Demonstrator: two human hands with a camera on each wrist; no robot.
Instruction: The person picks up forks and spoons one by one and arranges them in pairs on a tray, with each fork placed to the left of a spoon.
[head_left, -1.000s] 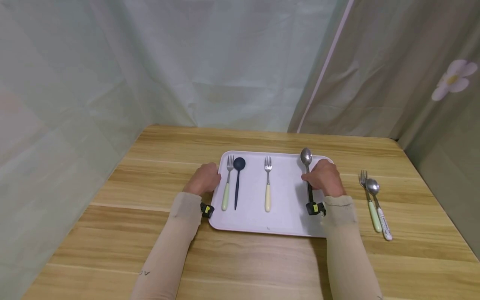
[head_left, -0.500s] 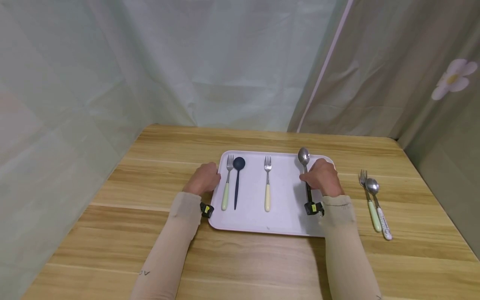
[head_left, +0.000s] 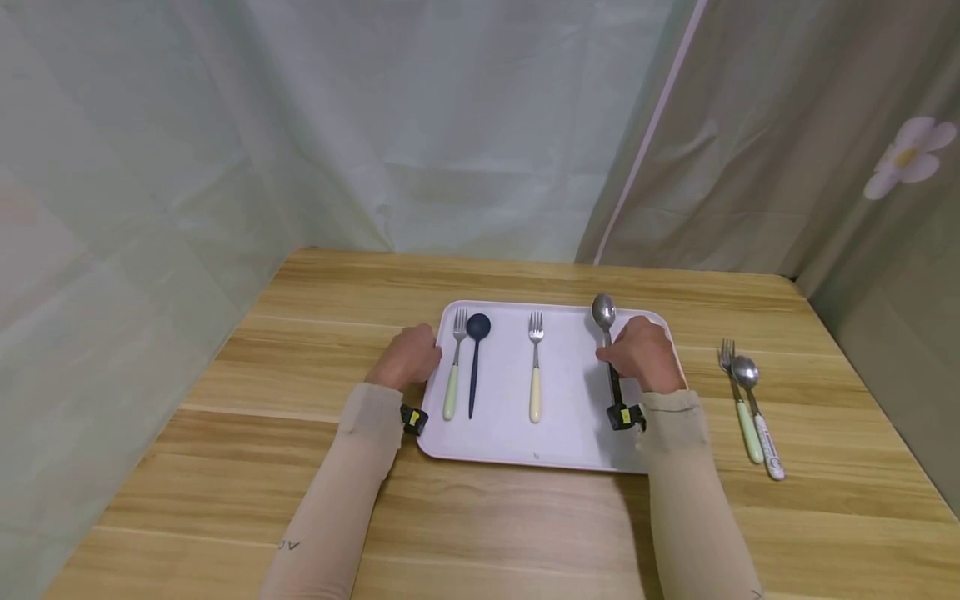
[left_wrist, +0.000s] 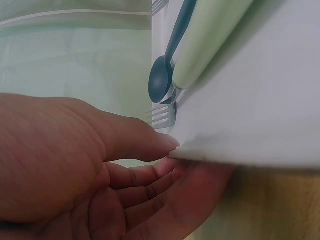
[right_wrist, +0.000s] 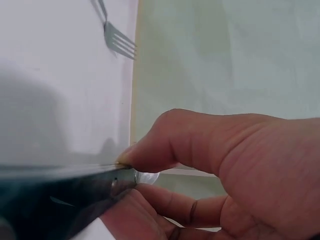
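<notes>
My left hand (head_left: 408,358) pinches the left rim of a white tray (head_left: 570,442), thumb above and fingers curled beneath it, as the left wrist view shows. A large metal spoon (head_left: 603,312) with a dark handle is held in my right hand (head_left: 645,354) over the tray's right part; thumb and fingers pinch its handle. On the tray, nearest my left hand, lie a fork with a pale green handle (head_left: 451,392) and a dark blue spoon (head_left: 478,327). A fork with a cream handle (head_left: 536,392) lies near the tray's middle.
Right of the tray, on the wooden table (head_left: 225,467), lie another green-handled fork (head_left: 748,432) and a spoon with a patterned white handle (head_left: 767,446), side by side and touching. A pale curtain (head_left: 480,133) hangs behind the table.
My right hand has shifted slightly left with the metal spoon. The left hand, the tray and the other cutlery look the same.
</notes>
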